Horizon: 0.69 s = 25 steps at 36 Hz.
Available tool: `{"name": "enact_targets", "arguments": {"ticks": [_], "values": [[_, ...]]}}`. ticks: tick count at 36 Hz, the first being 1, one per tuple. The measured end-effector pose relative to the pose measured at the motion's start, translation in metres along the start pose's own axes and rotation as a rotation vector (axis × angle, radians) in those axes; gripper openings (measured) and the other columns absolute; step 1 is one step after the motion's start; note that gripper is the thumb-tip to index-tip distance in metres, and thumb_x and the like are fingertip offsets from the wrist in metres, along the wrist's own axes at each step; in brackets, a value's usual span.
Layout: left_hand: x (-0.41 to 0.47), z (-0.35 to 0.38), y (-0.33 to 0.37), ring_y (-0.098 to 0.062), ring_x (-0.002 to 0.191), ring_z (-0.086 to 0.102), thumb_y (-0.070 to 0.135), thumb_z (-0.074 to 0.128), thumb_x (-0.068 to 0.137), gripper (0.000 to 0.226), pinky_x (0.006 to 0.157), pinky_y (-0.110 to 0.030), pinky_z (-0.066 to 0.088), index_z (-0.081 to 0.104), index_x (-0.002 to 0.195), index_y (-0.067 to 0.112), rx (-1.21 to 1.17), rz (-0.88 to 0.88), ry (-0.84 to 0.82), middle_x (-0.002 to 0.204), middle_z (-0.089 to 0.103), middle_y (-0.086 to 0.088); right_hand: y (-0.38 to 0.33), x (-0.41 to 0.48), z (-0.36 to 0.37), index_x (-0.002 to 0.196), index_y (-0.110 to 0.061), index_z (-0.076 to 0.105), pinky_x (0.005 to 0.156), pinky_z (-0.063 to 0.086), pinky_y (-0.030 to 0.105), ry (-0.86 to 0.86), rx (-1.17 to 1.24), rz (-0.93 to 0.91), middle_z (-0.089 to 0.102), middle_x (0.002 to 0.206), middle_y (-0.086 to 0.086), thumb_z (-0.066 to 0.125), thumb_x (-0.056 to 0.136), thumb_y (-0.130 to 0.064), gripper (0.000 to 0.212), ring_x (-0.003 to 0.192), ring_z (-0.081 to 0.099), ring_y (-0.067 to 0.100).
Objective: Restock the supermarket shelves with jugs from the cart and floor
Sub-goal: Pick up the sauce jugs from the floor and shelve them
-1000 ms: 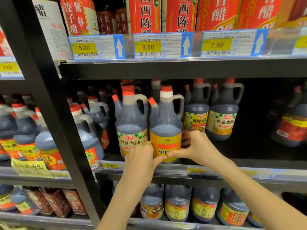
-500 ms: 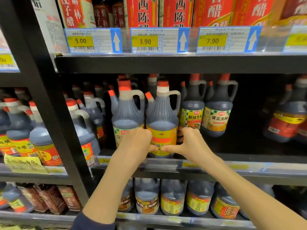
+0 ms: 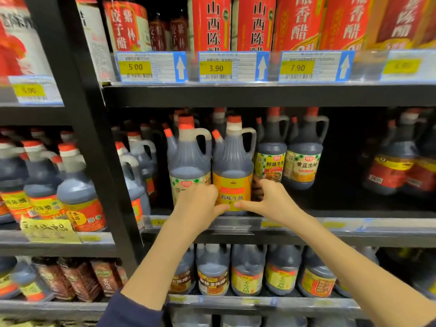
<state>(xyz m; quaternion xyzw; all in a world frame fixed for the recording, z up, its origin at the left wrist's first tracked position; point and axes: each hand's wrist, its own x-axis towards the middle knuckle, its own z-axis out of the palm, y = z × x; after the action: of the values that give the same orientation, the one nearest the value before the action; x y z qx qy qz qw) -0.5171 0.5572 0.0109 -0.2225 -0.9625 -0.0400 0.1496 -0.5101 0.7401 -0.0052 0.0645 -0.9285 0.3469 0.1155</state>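
A dark soy-sauce jug with a yellow label (image 3: 232, 166) stands at the front of the middle shelf (image 3: 330, 226). My left hand (image 3: 200, 206) grips its lower left side and my right hand (image 3: 269, 201) grips its lower right side. Touching it on the left is a jug with a green-checked label (image 3: 188, 161), partly covered by my left hand. Two similar jugs (image 3: 302, 154) stand further back on the right.
A dark gap (image 3: 342, 175) lies on the shelf to the right of the back jugs, then red-labelled jugs (image 3: 391, 171). A black upright post (image 3: 94, 149) divides the shelving. Red cartons (image 3: 254, 22) and price tags (image 3: 233, 67) sit above; more jugs (image 3: 247, 270) below.
The view has drawn closer and shifted a little. Both hands stay on the yellow-label jug, and my left hand has slid further over the neighbouring jug's label.
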Motion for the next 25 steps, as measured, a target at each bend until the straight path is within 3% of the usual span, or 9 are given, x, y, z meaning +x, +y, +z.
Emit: {"name": "enact_targets", "arguments": {"ticks": [2,6,9,13,19,25], "values": [[-0.007,0.003,-0.003,-0.02,0.089,0.059,0.052,0.05,0.091,0.038,0.063,-0.029,0.039,0.055,0.093,0.015,0.003,0.04,0.059,0.091,0.064,-0.001,-0.004,-0.012,0.0,0.131,-0.011,0.05,0.098,0.049,0.04,0.027,-0.015,-0.001,0.061,0.128,0.004,0.078,0.068,-0.047,0.078,0.116,0.057,0.017],[-0.018,0.006,-0.002,-0.02,0.094,0.06,0.052,0.048,0.092,0.036,0.068,-0.031,0.045,0.055,0.104,0.018,-0.035,0.151,0.115,0.099,0.063,0.001,-0.007,-0.044,-0.001,0.146,-0.013,0.034,0.109,0.038,0.039,0.07,-0.09,0.034,0.043,0.146,0.005,0.075,0.073,-0.046,0.09,0.135,0.039,0.019],[-0.023,0.009,0.004,-0.021,0.108,0.057,0.046,0.053,0.092,0.039,0.083,-0.036,0.048,0.052,0.12,0.02,-0.226,0.282,0.026,0.116,0.06,0.001,-0.009,-0.072,-0.004,0.148,-0.017,0.028,0.111,0.032,0.03,0.071,-0.166,0.063,0.034,0.151,0.0,0.071,0.078,-0.044,0.086,0.139,0.032,0.016],[-0.033,0.015,0.02,-0.015,0.136,0.036,0.044,0.052,0.093,0.062,0.106,-0.031,0.036,0.029,0.147,0.024,-0.306,0.484,-0.102,0.149,0.036,0.004,-0.005,-0.115,-0.008,0.149,-0.019,0.024,0.111,0.026,0.025,0.072,-0.281,0.149,0.028,0.154,-0.002,0.066,0.083,-0.044,0.082,0.141,0.027,0.014],[-0.046,0.035,0.054,-0.013,0.143,0.023,0.048,0.046,0.095,0.066,0.114,-0.029,0.024,0.021,0.151,0.022,-0.21,0.735,-0.25,0.157,0.023,0.005,0.006,-0.193,-0.011,0.149,-0.016,0.021,0.113,0.023,0.026,0.077,-0.369,0.359,0.024,0.156,-0.002,0.058,0.09,-0.041,0.074,0.144,0.021,0.014],[-0.064,0.05,0.1,-0.017,0.137,0.034,0.045,0.047,0.095,0.064,0.109,-0.032,0.033,0.026,0.148,0.017,-0.142,0.949,-0.352,0.152,0.032,0.001,0.013,-0.279,-0.019,0.146,-0.016,0.026,0.106,0.033,0.027,-0.015,-0.464,0.619,0.033,0.149,0.002,0.058,0.091,-0.04,0.068,0.135,0.033,0.018]]}}
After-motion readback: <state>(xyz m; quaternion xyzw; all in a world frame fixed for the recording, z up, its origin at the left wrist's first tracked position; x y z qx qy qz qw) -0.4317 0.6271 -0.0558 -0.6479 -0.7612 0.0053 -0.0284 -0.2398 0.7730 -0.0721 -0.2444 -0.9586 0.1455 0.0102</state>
